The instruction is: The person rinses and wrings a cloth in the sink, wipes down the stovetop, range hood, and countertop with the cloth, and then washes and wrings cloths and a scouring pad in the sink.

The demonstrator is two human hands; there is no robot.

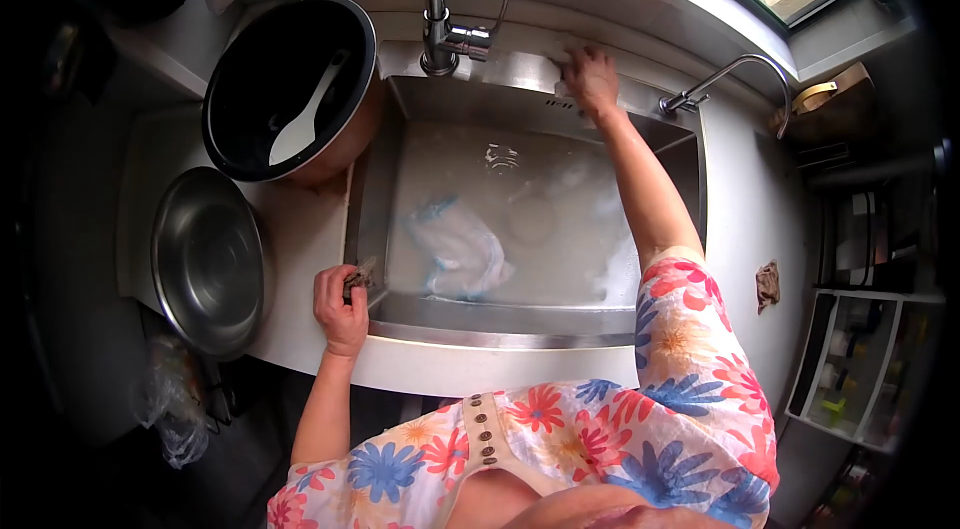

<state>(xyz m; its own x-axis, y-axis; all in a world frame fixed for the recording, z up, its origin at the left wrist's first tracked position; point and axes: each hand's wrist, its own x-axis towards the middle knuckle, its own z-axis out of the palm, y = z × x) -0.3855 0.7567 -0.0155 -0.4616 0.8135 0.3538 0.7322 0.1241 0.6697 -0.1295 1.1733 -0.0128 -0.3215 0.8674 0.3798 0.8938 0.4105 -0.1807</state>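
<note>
My left hand (341,311) rests at the left front corner of the steel sink (500,337). Its fingers are curled round a small dark, crumpled wad (358,278) that looks like a scourer. At the far side, my right hand (591,81) presses down on the back rim, over what seems to be a pale cloth (563,87), mostly hidden under the fingers. Cloudy water stands in the sink, and a white cloth with blue edges (465,249) lies in it. The chrome faucet (436,29) rises behind the sink, left of my right hand.
A large dark-lined pot (245,109) holding a white rice paddle (312,114) stands left of the sink. Nearer me is a metal basin (208,264). A thin curved tap (740,64) stands at the back right. A brown crumpled rag (767,286) lies on the right counter.
</note>
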